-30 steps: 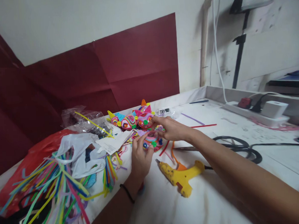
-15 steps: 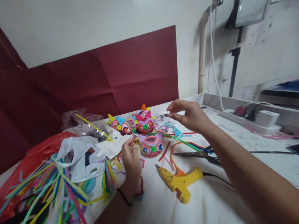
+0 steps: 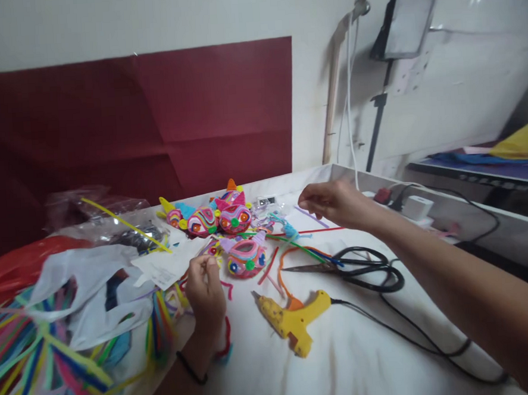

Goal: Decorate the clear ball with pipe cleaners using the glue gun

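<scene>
Left hand (image 3: 206,290) low on the counter (image 3: 346,365), fingertips pinched together just beside the pink figure (image 3: 245,259); too small to tell whether anything sits between them. Right hand (image 3: 336,204) raised above the far side of the counter, thumb and fingers drawn together, likewise impossible to say if grasping or bare. Figure lying flat between the two hands, nearer the left, with a row of finished figures (image 3: 211,217) just behind it and loose stems (image 3: 294,246) fanned out to its right. Looks like a fitting or trimming step on that figure, judged from the pinch and the tools at hand. Next move probably calling for a fine, steady grip close to the figure, and care around the glue gun (image 3: 294,322), nozzle pointing toward the left wrist (possibly hot, cord (image 3: 416,338) trailing off to the right). Scissors (image 3: 367,270) lying with blades toward the figure, directly under the right forearm's path. Room tight on the left: white bag (image 3: 86,286) and a heap of pipe cleaners (image 3: 45,360) right up to the left wrist. Open cloth in front of the glue gun and to the right of the scissors. Raised rim (image 3: 428,178) along the far right edge, adapter (image 3: 416,207) against it, well apart from the work.
</scene>
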`<state>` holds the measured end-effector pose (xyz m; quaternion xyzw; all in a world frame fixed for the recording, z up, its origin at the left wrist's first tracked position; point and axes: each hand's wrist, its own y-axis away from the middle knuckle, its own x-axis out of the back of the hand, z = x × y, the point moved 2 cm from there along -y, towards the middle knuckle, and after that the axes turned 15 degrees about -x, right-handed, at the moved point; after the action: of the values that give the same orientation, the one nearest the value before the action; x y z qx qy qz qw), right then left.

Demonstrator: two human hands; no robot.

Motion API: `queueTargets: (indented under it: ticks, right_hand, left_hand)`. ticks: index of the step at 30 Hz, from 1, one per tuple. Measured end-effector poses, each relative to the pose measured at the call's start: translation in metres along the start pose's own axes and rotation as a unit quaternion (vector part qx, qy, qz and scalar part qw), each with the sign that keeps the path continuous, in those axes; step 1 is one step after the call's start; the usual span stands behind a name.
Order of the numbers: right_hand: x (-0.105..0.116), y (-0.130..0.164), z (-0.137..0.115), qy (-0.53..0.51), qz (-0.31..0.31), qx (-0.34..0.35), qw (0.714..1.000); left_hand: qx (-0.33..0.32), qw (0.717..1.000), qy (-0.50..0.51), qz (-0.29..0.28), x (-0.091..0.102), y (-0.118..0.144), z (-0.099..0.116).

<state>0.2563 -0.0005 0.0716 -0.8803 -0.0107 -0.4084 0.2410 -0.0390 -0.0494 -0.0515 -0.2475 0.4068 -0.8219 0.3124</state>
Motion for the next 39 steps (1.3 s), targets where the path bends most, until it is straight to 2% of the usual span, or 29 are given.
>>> queueTargets:
  ticks: [5, 9, 13, 20, 25, 30, 35, 39]
  right_hand:
    - [-0.008, -0.001, 0.045, 0.131, -0.132, -0.019, 0.982]
    - [-0.024, 0.003, 0.067, 0.151, -0.169, -0.007, 0.974]
    - [-0.052, 0.005, 0.061, 0.151, -0.192, 0.04, 0.969]
    - [-0.112, -0.001, 0.038, 0.192, -0.227, 0.138, 0.945]
    - [-0.131, -0.006, 0.035, 0.246, -0.221, 0.186, 0.925]
    - [-0.125, -0.007, 0.03, 0.275, -0.206, 0.231, 0.91]
    - [-0.096, -0.002, 0.026, 0.294, -0.156, 0.295, 0.896]
    - [-0.069, -0.001, 0.018, 0.207, -0.174, 0.293, 0.917]
  left_hand:
    - [-0.048, 0.998, 0.009, -0.041, 0.0, 0.005, 0.012]
    - [-0.081, 0.994, 0.0, -0.069, 0.004, 0.001, 0.032]
    - [-0.093, 0.99, 0.028, -0.099, 0.005, -0.004, 0.053]
    - [-0.06, 0.988, 0.074, -0.12, 0.014, -0.011, 0.086]
    - [-0.069, 0.986, 0.051, -0.145, 0.026, -0.022, 0.102]
    - [-0.1, 0.982, 0.003, -0.161, 0.039, -0.032, 0.095]
    - [-0.129, 0.971, -0.038, -0.195, 0.053, -0.046, 0.09]
    - [-0.149, 0.958, -0.035, -0.243, 0.054, -0.061, 0.09]
